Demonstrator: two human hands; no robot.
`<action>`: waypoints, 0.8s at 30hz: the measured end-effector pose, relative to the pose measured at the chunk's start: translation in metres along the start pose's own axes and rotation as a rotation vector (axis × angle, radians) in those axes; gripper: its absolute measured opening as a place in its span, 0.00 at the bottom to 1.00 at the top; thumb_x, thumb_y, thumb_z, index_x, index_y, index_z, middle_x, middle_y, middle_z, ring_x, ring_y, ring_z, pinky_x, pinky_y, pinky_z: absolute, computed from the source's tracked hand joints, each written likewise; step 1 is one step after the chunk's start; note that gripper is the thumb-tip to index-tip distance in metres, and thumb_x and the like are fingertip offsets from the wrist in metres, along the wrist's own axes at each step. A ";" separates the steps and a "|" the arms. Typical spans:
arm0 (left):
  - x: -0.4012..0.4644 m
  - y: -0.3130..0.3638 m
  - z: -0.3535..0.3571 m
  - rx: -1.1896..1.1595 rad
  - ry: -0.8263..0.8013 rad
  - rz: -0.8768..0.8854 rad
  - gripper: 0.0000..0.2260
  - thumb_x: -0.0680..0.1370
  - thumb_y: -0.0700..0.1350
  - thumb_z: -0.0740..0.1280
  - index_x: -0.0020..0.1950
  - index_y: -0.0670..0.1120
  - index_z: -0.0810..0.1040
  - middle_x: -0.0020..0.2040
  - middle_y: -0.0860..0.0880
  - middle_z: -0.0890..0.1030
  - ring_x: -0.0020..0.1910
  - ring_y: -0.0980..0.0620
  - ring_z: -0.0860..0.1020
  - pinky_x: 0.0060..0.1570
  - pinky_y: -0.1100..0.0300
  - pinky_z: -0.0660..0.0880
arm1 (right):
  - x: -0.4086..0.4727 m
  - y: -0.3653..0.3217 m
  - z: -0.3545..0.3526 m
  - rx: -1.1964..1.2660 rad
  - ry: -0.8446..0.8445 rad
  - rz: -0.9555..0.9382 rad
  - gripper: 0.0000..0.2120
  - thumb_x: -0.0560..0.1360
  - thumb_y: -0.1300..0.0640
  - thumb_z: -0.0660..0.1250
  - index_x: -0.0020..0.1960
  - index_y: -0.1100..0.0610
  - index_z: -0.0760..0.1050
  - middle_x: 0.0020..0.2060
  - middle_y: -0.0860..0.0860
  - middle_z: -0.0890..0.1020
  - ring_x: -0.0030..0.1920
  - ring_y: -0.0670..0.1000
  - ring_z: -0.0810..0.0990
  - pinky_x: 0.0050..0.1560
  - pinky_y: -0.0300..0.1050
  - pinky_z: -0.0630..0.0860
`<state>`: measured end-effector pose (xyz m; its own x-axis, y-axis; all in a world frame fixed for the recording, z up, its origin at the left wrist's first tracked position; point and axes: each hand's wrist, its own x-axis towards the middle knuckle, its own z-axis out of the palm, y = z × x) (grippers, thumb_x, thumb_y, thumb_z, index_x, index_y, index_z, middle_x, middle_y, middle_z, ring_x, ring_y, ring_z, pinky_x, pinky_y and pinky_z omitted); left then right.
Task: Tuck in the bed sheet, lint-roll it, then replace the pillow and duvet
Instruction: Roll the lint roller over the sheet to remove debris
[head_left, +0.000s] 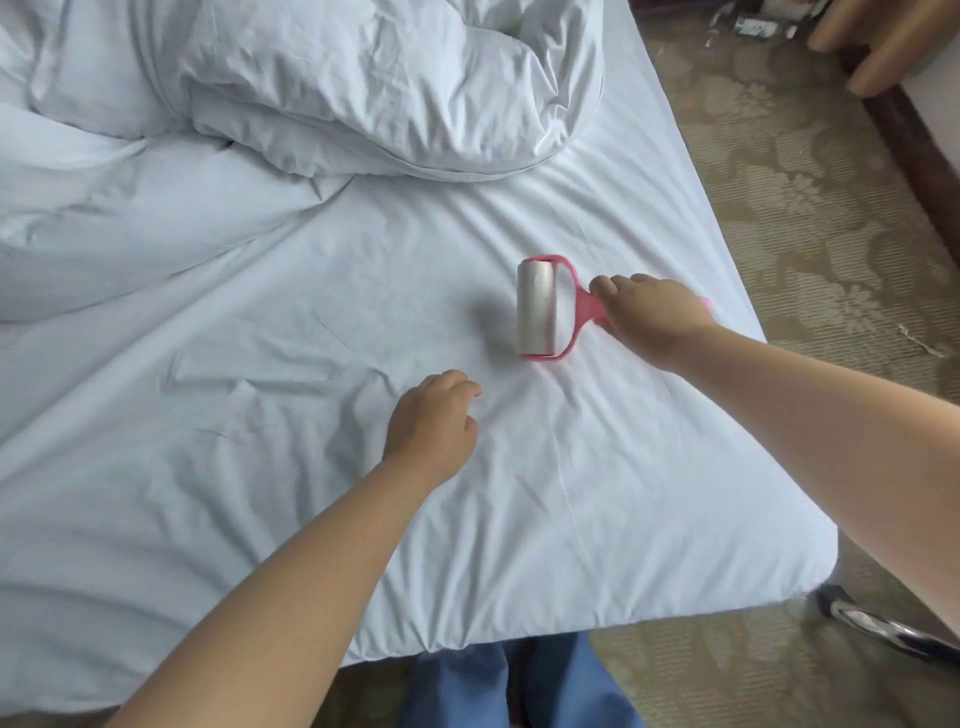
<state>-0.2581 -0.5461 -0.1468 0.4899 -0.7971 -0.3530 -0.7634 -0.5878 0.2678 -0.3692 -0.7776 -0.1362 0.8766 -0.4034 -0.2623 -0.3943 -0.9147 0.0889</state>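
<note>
No brand, label or writing can be read on anything here; the small objects on the floor at the far right edge are too blurred to name. The right hand is curled round the pink handle of the lint roller, covering most of that handle, so only a pink tip shows past the wrist; the roller's pale sticky drum lies on the bed sheet right of the bed's middle. The left hand sits just near and left of the roller, fingers loosely curled and holding nothing; whether its fingertips touch the sheet I cannot tell. The sheet is white and creased, drawn over the near right corner of the mattress; the duvet is bunched in a heap at the far side, cut off by the top edge. No pillow can be picked out among the folds. Blue trouser legs show at the near edge; a shiny metal bar lies on the patterned carpet by the corner.
</note>
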 end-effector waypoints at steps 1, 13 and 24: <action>-0.005 -0.001 0.001 0.000 0.005 0.006 0.19 0.78 0.38 0.58 0.68 0.46 0.72 0.67 0.51 0.71 0.65 0.50 0.69 0.60 0.58 0.66 | -0.009 -0.005 -0.001 0.076 -0.009 0.024 0.14 0.82 0.51 0.55 0.60 0.60 0.65 0.52 0.56 0.77 0.49 0.59 0.77 0.39 0.49 0.68; -0.065 -0.041 0.019 -0.015 -0.059 -0.013 0.19 0.78 0.39 0.57 0.70 0.46 0.71 0.67 0.51 0.71 0.65 0.50 0.69 0.61 0.58 0.66 | -0.106 -0.136 0.031 0.452 -0.069 0.397 0.15 0.82 0.48 0.50 0.54 0.59 0.67 0.47 0.57 0.77 0.43 0.61 0.78 0.36 0.48 0.64; -0.058 -0.056 0.003 0.012 -0.026 0.012 0.18 0.77 0.38 0.57 0.67 0.45 0.73 0.64 0.50 0.73 0.63 0.49 0.70 0.59 0.57 0.67 | -0.069 -0.136 0.012 0.367 -0.153 0.387 0.12 0.82 0.49 0.48 0.51 0.58 0.62 0.37 0.53 0.73 0.34 0.57 0.70 0.30 0.46 0.60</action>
<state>-0.2449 -0.4663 -0.1435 0.4693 -0.8003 -0.3733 -0.7746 -0.5760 0.2612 -0.3795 -0.6247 -0.1418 0.6093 -0.6751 -0.4159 -0.7741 -0.6202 -0.1273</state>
